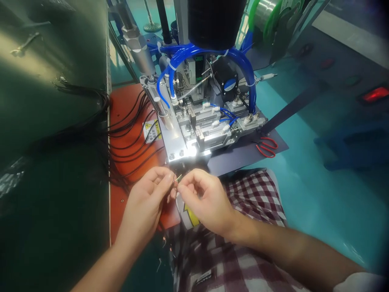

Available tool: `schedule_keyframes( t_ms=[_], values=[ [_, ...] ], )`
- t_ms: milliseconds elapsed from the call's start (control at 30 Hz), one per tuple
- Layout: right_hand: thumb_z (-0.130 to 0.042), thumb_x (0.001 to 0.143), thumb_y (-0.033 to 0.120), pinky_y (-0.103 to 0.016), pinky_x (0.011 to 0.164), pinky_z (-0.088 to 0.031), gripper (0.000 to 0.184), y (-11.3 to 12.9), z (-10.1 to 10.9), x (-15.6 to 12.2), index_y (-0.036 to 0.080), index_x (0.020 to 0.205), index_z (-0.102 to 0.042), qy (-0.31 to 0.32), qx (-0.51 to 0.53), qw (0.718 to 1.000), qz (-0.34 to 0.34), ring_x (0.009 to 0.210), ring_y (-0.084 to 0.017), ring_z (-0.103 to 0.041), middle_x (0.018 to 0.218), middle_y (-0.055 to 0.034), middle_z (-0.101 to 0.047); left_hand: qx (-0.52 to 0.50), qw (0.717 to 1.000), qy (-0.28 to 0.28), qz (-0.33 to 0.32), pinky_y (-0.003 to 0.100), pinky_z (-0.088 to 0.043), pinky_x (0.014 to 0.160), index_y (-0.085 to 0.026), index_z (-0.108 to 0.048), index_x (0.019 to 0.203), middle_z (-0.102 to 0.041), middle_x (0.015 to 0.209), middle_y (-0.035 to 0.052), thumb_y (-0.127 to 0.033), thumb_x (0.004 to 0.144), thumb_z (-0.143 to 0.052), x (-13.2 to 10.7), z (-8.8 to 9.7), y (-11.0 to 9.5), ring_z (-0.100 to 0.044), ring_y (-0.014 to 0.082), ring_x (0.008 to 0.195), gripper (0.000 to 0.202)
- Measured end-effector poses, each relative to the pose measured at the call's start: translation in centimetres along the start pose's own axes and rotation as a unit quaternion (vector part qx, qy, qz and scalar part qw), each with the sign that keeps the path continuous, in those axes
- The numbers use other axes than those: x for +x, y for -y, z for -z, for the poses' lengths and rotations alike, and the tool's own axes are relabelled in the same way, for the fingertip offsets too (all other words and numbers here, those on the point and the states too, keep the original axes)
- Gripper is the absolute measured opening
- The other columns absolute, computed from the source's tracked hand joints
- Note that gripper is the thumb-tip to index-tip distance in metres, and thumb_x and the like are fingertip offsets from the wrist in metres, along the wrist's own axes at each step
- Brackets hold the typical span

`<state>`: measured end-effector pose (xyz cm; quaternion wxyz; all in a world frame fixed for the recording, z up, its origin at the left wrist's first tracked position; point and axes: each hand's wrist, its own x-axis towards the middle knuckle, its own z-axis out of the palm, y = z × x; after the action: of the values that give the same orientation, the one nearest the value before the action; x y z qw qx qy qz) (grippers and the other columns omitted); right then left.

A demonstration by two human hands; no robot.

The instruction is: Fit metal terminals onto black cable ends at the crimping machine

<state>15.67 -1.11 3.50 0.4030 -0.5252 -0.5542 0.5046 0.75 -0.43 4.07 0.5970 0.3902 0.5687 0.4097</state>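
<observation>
Between the thumb and fingers of my left hand thin wire ends stick out, yellowish-green and pale. My right hand is closed in a pinch right beside them; what its fingertips hold, if anything, is too small to make out. Both hands are in front of a metal machine with blue air tubes. Several black cables run from the left across the orange plate toward the machine. My fingers hide where the wires lead.
At left is a dark green table with a wrench and more cable ends. Red-handled pliers lie on the grey plate at right. A solder wire spool hangs upper right. A warning label sits beside the machine.
</observation>
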Motion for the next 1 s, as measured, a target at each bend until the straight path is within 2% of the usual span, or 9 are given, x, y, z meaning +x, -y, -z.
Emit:
schedule_keyframes(
  t_ms=[100,200,267,400,533,633,767,867,1000],
  values=[
    [-0.06,0.085,0.022,-0.025,0.058,-0.044,0.012,0.0,0.7,0.3,0.019,0.073,-0.06,-0.008,0.007,1.0,-0.008,0.059,-0.011,-0.052,0.069,0.0015,-0.059,0.053,0.998,0.023,0.01,0.021,-0.044,0.055,-0.021,-0.067,0.096,-0.062,0.067,-0.0012,-0.044,0.079,-0.076,0.2,0.7,0.0,-0.055,0.011,0.06,0.031],
    [-0.061,0.084,0.023,-0.025,0.057,-0.043,0.012,-0.1,1.0,0.4,0.019,0.073,-0.059,-0.015,0.0,1.0,0.003,0.058,-0.011,-0.05,0.067,0.003,-0.055,0.081,0.997,0.001,0.019,0.022,-0.044,0.053,-0.02,-0.069,0.091,-0.064,0.07,0.0002,-0.043,0.075,-0.08,0.3,1.1,0.1,-0.056,0.0121,0.059,0.03],
    [-0.06,0.085,0.024,-0.025,0.058,-0.042,0.013,-0.2,0.9,0.3,0.019,0.073,-0.059,-0.014,-0.007,1.0,0.01,0.059,-0.011,-0.051,0.068,0.003,-0.055,0.061,0.998,-0.015,0.023,0.022,-0.045,0.053,-0.02,-0.07,0.086,-0.064,0.073,0.0006,-0.041,0.073,-0.081,0.2,1.0,0.0,-0.056,0.012,0.06,0.027],
    [-0.058,0.087,0.023,-0.026,0.059,-0.041,0.016,-0.3,0.6,0.2,0.019,0.072,-0.061,-0.02,-0.039,0.999,0.027,0.06,-0.011,-0.052,0.069,0.0019,-0.058,0.0,0.998,-0.011,0.058,0.021,-0.046,0.053,-0.019,-0.069,0.078,-0.063,0.071,0.0001,-0.039,0.07,-0.082,-0.2,0.2,-0.8,-0.057,0.0114,0.06,0.025],
    [-0.057,0.087,0.02,-0.027,0.061,-0.041,0.018,-0.3,0.6,-0.1,0.018,0.069,-0.062,-0.029,-0.073,0.994,0.072,0.06,-0.012,-0.053,0.069,0.0009,-0.06,0.006,0.996,-0.006,0.089,0.02,-0.047,0.053,-0.018,-0.068,0.075,-0.062,0.07,0.0009,-0.042,0.072,-0.081,-0.8,-0.3,-1.2,-0.059,0.0124,0.06,0.027],
    [-0.058,0.086,0.019,-0.027,0.059,-0.041,0.015,-0.5,1.1,0.0,0.018,0.071,-0.061,-0.021,-0.092,0.992,0.083,0.059,-0.012,-0.052,0.067,0.002,-0.056,0.015,0.996,-0.006,0.087,0.02,-0.046,0.052,-0.018,-0.067,0.072,-0.059,0.065,-0.0009,-0.043,0.074,-0.079,-1.0,-0.4,-0.8,-0.057,0.011,0.057,0.027],
    [-0.062,0.085,0.021,-0.026,0.059,-0.042,0.009,-0.8,2.4,0.5,0.019,0.077,-0.065,0.033,-0.097,0.992,0.073,0.059,-0.011,-0.053,0.068,0.0029,-0.058,0.037,0.996,-0.009,0.075,0.019,-0.044,0.05,-0.018,-0.065,0.07,-0.057,0.064,-0.0015,-0.042,0.075,-0.078,-1.0,-0.4,-0.1,-0.056,0.0102,0.055,0.027],
    [-0.064,0.084,0.021,-0.026,0.062,-0.045,0.005,-0.7,3.3,0.9,0.018,0.082,-0.067,0.026,-0.101,0.991,0.085,0.064,-0.012,-0.057,0.071,0.0018,-0.061,0.065,0.995,-0.021,0.071,0.018,-0.044,0.05,-0.019,-0.067,0.075,-0.057,0.063,-0.002,-0.045,0.074,-0.079,-1.0,-0.5,0.1,-0.055,0.0106,0.057,0.029],
    [-0.065,0.085,0.021,-0.025,0.059,-0.045,0.005,-0.5,3.6,0.9,0.018,0.082,-0.067,0.017,-0.102,0.989,0.108,0.061,-0.011,-0.057,0.071,0.0019,-0.061,0.092,0.994,-0.025,0.053,0.016,-0.046,0.055,-0.019,-0.068,0.079,-0.058,0.064,-0.0026,-0.047,0.075,-0.078,-1.0,-0.7,0.1,-0.055,0.0102,0.061,0.03]
  ],
)
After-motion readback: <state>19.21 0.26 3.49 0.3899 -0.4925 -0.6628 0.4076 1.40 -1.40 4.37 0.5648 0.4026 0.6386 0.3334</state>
